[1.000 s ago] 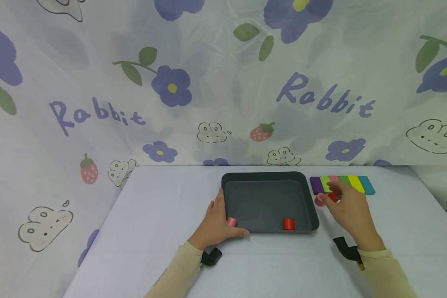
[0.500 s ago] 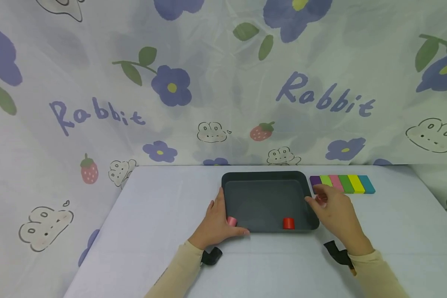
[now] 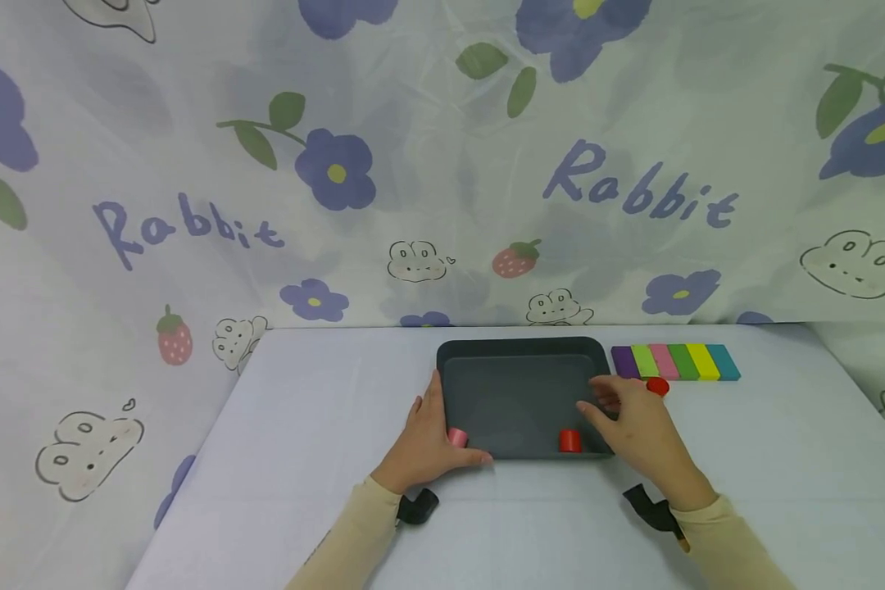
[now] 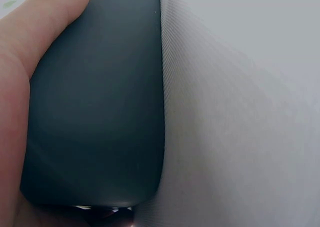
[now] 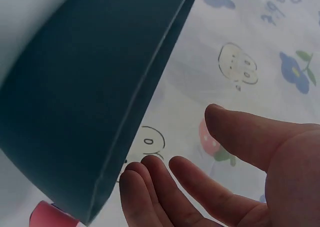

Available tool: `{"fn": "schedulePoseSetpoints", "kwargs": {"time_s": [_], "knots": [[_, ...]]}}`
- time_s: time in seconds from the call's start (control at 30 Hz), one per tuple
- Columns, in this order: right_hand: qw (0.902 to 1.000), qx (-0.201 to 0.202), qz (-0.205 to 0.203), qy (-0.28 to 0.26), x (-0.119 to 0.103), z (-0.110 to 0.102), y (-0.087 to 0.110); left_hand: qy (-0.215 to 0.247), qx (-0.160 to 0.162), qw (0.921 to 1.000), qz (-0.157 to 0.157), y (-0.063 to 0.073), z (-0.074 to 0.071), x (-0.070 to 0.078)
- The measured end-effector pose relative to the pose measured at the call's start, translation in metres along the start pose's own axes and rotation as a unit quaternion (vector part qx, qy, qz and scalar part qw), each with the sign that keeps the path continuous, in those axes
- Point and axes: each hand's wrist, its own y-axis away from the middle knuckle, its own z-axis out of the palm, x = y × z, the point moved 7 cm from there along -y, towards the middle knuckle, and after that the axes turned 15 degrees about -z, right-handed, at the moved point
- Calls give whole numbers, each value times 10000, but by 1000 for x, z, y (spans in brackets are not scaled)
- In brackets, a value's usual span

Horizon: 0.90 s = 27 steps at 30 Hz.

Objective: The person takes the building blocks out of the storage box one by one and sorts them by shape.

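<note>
My left hand (image 3: 428, 442) rests against the front left corner of a dark grey tray (image 3: 519, 348), fingers straight along its left side and thumb along its front. In the left wrist view, the tray's wall (image 4: 100, 112) stands beside that hand. My right hand (image 3: 637, 426) is over the tray's right edge, fingers slightly bent and apart; in the right wrist view nothing lies between the fingers. Inside the tray are a pink cylinder (image 3: 457, 437) by my left hand and a red cylinder (image 3: 570, 441). Another red cylinder (image 3: 657, 387) stands outside, just behind my right hand.
A row of flat coloured blocks (image 3: 683, 361), purple to blue, lies right of the tray at the back. The right wrist view shows a pink cylinder (image 5: 50, 217) beside the tray. A printed curtain (image 3: 442, 188) hangs behind the white table (image 3: 324, 410).
My right hand has moved left, from the cylinders in front of the coloured blocks to over the tray's right edge. The left hand and tray have stayed in place.
</note>
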Motion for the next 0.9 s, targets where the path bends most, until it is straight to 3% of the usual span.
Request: {"fn": "schedulePoseSetpoints", "kwargs": {"time_s": [0.43,0.9], "knots": [[9990,-442,-64,4,-2,30,3,21,-1,10000,16,0,2,-1],[9959,-878,213,19,4,42,5,-24,40,10000,27,-1,1,-1]]}}
